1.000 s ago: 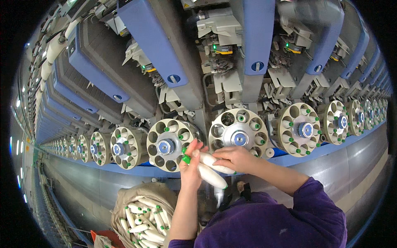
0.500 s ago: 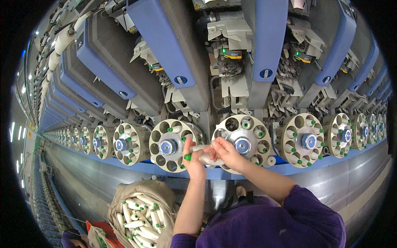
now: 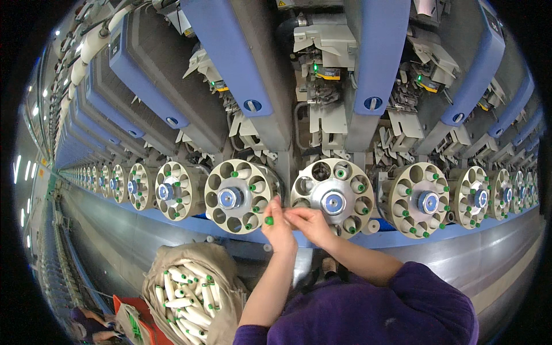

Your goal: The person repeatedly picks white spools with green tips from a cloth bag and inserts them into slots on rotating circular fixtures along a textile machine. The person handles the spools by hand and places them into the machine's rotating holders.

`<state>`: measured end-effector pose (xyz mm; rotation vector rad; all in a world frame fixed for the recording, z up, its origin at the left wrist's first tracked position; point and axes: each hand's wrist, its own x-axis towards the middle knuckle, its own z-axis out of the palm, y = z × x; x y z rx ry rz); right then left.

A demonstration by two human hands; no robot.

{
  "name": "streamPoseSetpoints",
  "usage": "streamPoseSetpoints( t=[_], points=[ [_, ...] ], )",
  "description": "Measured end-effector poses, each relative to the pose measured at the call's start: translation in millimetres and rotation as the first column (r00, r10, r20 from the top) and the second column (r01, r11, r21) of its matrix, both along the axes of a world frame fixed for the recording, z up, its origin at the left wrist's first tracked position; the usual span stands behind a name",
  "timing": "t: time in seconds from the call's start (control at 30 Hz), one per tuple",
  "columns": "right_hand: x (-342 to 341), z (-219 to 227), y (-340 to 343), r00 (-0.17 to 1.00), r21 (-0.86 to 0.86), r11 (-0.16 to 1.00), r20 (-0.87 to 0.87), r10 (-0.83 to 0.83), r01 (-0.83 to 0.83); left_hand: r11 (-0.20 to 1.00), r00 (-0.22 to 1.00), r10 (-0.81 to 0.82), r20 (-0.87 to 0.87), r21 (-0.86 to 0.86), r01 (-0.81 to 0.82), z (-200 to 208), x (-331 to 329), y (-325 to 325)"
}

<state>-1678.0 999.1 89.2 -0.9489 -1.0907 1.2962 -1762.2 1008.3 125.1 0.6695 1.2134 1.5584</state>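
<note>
A yarn bobbin, its green end poking out by the thumb, is in my left hand. The rest of the bobbin is mostly covered by my fingers. My right hand is beside it, fingertips pinched together close to the left fingers; whatever they pinch is too small to make out. Both hands are in front of the gap between two round magazines. The left magazine has green-tipped bobbins in some pockets, mostly on its right side. The right magazine has bobbins in several pockets.
A cloth sack full of white green-tipped bobbins stands at lower left, near a red container. Another person's limb shows at the lower left edge. Further magazines line the blue rail under winding units.
My hands have come closer together and slightly lower, and my right fingers have drawn into a pinch. Less of the white bobbin shows now. The view has shifted a little.
</note>
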Motion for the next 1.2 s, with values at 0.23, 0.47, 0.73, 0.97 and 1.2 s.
streamPoseSetpoints(
  t=[0.23,0.47,0.73,0.97,1.2],
  points=[
    [54,17,0,0.964,-0.170,0.968,0.162,0.213,-0.185,0.980,0.984,-0.177,-0.002,0.087,0.177,-28,-5,-25],
    [149,109,29,0.358,-0.034,0.934,0.918,0.170,-0.357,0.981,0.999,-0.005,0.038,-0.194,0.013,-66,-60,-57],
    [130,82,39,-0.008,-0.276,0.845,0.952,0.307,-0.458,0.956,0.825,-0.279,-0.492,-0.063,0.286,-91,-56,-75],
    [123,68,35,0.143,-0.065,0.918,0.981,0.130,-0.392,0.932,0.754,-0.336,-0.565,-0.081,0.354,-75,-43,-60],
    [131,60,18,-0.067,-0.210,0.759,0.974,0.215,-0.616,0.842,0.682,-0.537,-0.497,-0.270,0.466,-94,-75,-113]
  ],
)
